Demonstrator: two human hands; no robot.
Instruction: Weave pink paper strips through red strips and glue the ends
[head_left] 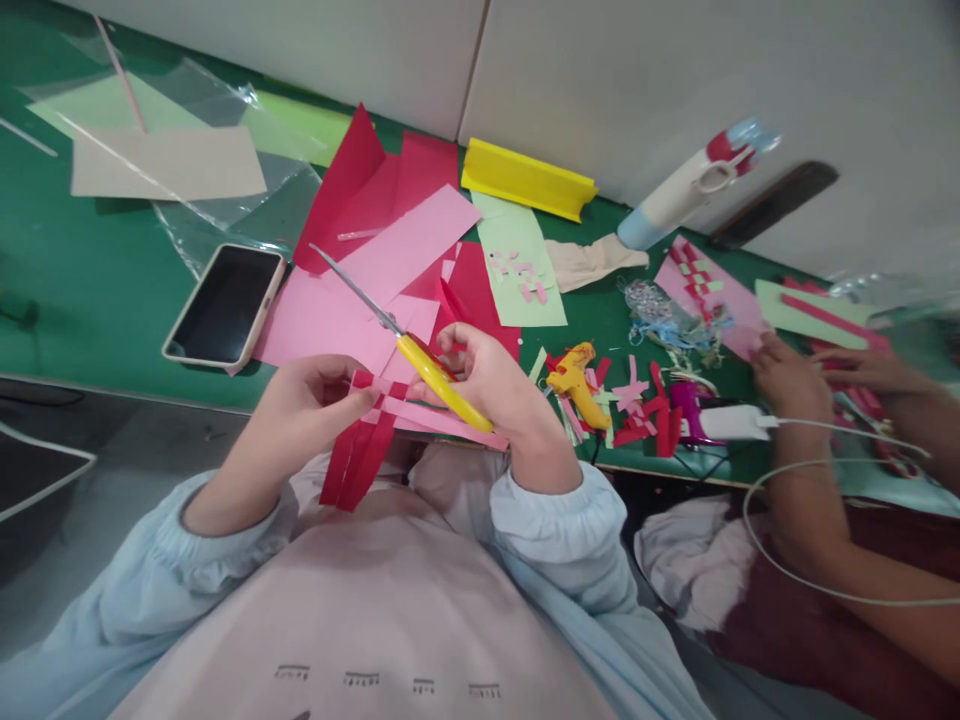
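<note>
Near the table's front edge my left hand (319, 405) pinches a woven piece of red and pink paper strips (364, 445), whose red ends hang down over the edge. My right hand (487, 380) is closed on yellow-handled scissors (442, 380); their blades point up and to the left, above pink paper (330, 315). The fingertips of my right hand are also at the right side of the woven piece, by its pink strips. Whether they grip a strip is partly hidden behind the scissors.
A phone (225, 305) lies left on the green table (90, 300). Red sheets (427, 175) and a yellow folded piece (525, 180) lie behind. To the right are a yellow glue gun (581, 385), paper scraps, a bottle (682, 195) and another person's hands (791, 380).
</note>
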